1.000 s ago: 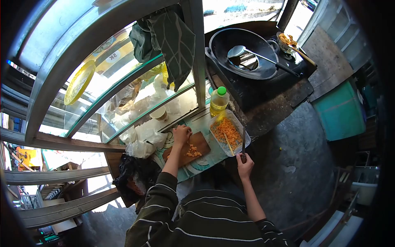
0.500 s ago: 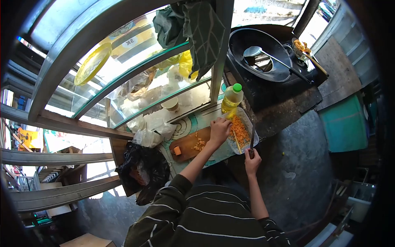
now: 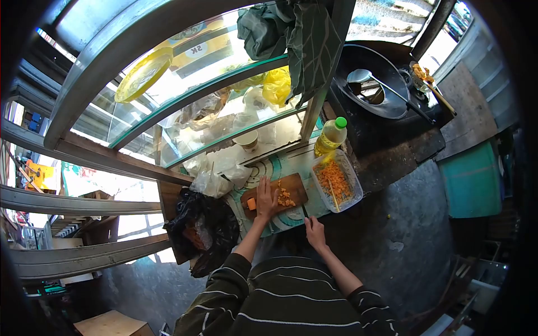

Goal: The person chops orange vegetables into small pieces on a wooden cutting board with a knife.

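My L hand (image 3: 267, 200) is spread flat over the brown board (image 3: 298, 196), fingers pointing away from me, btwn an orange block (image 3: 251, 204) on its L & chopped orange bits (image 3: 286, 198) on its R; can't tell if palm touches wood. My R hand (image 3: 315, 232) is wrapped round the knife (image 3: 305, 211), blade pointing fwd nr the board's R edge. Nearby, to the R, a clear tub (image 3: 358, 192) w/ an orange heap (image 3: 330, 176) & a pale stick (image 3: 333, 194) leaning in it. Bottle (image 3: 329, 139) w/ green cap (image 3: 341, 121) stands just behind the tub. Further R, on the stove (image 3: 386, 137): black wok (image 3: 389, 106) w/ metal ladle (image 3: 359, 75) lying across. Black plastic bag (image 3: 219, 238) sits L of the board, nr a white bag (image 3: 210, 182).
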The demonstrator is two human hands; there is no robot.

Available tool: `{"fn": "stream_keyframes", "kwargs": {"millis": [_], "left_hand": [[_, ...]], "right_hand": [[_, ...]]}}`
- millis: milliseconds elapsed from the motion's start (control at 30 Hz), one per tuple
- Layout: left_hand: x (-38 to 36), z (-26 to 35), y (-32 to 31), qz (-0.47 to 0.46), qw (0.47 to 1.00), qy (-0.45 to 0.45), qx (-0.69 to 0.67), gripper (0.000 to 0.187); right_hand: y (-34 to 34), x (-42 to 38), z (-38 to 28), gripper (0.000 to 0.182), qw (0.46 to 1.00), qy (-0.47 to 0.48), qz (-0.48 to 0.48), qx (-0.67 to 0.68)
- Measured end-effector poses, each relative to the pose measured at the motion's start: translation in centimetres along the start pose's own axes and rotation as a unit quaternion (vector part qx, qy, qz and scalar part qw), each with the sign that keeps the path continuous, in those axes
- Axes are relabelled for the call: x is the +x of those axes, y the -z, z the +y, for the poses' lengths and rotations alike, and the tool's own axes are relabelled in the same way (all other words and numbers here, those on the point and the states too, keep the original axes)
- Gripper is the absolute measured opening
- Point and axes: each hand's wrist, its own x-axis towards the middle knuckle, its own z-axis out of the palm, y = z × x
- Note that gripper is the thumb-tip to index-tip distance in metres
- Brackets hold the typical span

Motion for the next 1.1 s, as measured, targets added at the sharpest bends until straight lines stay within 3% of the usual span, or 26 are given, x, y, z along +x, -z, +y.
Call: {"fn": "stream_keyframes", "kwargs": {"millis": [67, 100, 167, 267, 600, 700, 1100], "left_hand": [[0.8, 2.3, 1.0, -0.035, 0.998, 0.034, -0.049, 0.046], [0.9, 2.3, 0.7, -0.038, 0.997, 0.036, -0.050, 0.046], [1.3, 2.5, -0.1, -0.128, 0.991, 0.042, -0.023, 0.056], [1.5, 3.5, -0.9, -0.131, 0.988, 0.029, -0.077, 0.053], [1.5, 4.3, -1.2, -0.107, 0.991, 0.021, -0.073, 0.048], [1.7, 4.2, -0.9, -0.122, 0.991, 0.003, -0.055, 0.049], [2.7, 5.8, 1.8, -0.095, 0.991, 0.035, -0.087, 0.053]], "right_hand": [[-1.2, -0.1, 0.3, 0.036, 0.996, 0.044, 0.023, -0.077], [-2.0, -0.2, 0.4, 0.036, 0.996, 0.042, 0.022, -0.079], [-3.6, 0.0, 0.5, 0.035, 0.997, 0.033, 0.053, -0.044], [-5.1, 0.6, -0.2, 0.036, 0.998, 0.033, 0.047, -0.038], [-8.3, 2.7, -0.8, 0.036, 0.998, 0.044, 0.023, -0.033], [-7.7, 3.1, -0.4, 0.035, 0.998, 0.000, -0.049, 0.025], [-5.1, 2.7, -3.8, 0.032, 0.990, -0.007, -0.115, 0.081]]}}
